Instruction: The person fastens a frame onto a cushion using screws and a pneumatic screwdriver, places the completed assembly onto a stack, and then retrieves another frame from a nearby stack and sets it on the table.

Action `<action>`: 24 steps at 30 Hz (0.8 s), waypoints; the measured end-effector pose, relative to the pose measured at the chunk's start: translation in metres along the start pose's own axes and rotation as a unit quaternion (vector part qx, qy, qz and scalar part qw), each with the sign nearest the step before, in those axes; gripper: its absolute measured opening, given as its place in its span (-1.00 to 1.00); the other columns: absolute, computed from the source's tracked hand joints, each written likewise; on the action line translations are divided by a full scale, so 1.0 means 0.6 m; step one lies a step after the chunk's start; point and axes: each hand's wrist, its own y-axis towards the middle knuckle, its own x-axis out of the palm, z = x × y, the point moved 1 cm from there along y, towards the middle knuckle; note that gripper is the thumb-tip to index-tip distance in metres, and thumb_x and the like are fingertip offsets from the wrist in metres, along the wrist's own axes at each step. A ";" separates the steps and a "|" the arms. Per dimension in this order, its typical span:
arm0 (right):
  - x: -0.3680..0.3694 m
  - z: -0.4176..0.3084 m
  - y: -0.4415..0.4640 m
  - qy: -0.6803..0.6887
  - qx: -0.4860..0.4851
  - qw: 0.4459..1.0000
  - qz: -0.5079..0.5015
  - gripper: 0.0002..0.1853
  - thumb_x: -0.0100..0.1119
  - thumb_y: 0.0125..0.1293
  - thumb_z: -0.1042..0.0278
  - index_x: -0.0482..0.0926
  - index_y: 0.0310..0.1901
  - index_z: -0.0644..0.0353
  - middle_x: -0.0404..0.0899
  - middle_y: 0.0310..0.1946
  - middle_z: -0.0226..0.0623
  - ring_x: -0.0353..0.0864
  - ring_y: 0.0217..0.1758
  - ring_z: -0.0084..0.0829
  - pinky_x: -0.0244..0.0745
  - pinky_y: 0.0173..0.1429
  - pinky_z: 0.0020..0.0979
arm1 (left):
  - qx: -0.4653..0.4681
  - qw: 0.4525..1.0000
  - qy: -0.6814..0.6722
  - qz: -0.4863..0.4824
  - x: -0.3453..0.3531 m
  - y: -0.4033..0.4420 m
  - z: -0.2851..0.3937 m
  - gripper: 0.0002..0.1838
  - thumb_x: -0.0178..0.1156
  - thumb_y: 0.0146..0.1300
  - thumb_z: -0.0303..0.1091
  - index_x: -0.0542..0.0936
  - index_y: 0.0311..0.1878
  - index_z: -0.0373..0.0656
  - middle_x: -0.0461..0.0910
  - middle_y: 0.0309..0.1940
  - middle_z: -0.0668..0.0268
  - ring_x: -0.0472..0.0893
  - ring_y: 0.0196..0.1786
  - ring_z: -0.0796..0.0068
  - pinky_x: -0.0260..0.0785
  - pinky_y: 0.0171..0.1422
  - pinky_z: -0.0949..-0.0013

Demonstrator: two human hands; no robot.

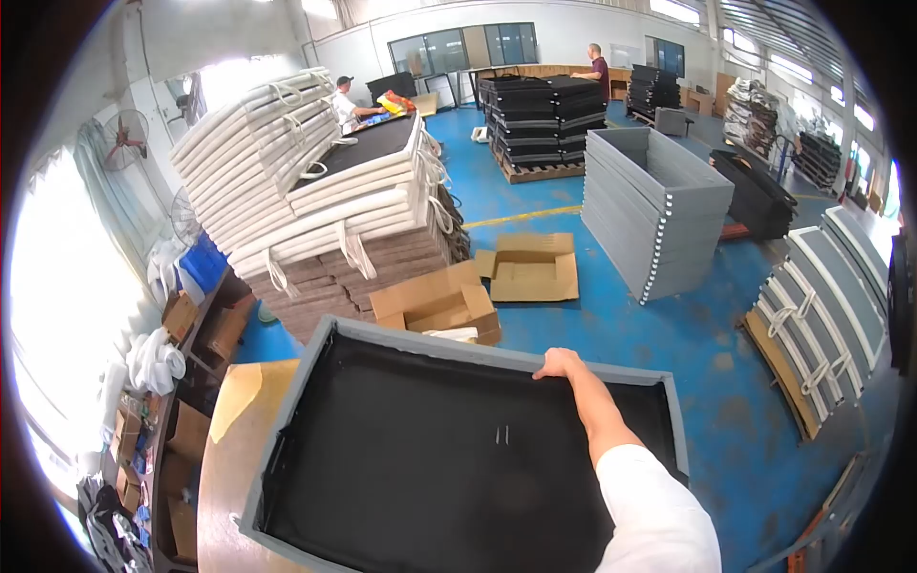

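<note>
Right hand (557,364) clamps grey-rimmed black tray (411,430); left hand unclear. Brown cardboard box (432,288) holds white item (455,334). Tan table (235,468), blue floor (616,329).

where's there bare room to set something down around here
Mostly bare: the blue floor between the grey-rimmed tray, the grey stack and the strapped stack at right; also the tabletop strip left of the tray. Crowded: the shelving at far left, and around the open cartons beside the tall white stack.

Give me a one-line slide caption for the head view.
A right hand grips a gray-rimmed black panel at its far edge.
</note>
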 end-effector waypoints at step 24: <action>-0.088 0.183 -0.088 -0.050 0.014 0.984 0.170 -0.44 0.27 -0.08 -0.19 0.67 -0.19 0.13 0.68 -0.18 -0.09 0.66 -0.07 -0.08 0.56 -0.03 -0.12 | 0.025 0.994 -0.054 -0.090 0.132 -0.008 0.014 -0.57 0.15 0.20 -0.21 0.41 0.09 -0.21 0.47 0.01 0.21 0.47 0.03 0.27 0.34 0.15 0.17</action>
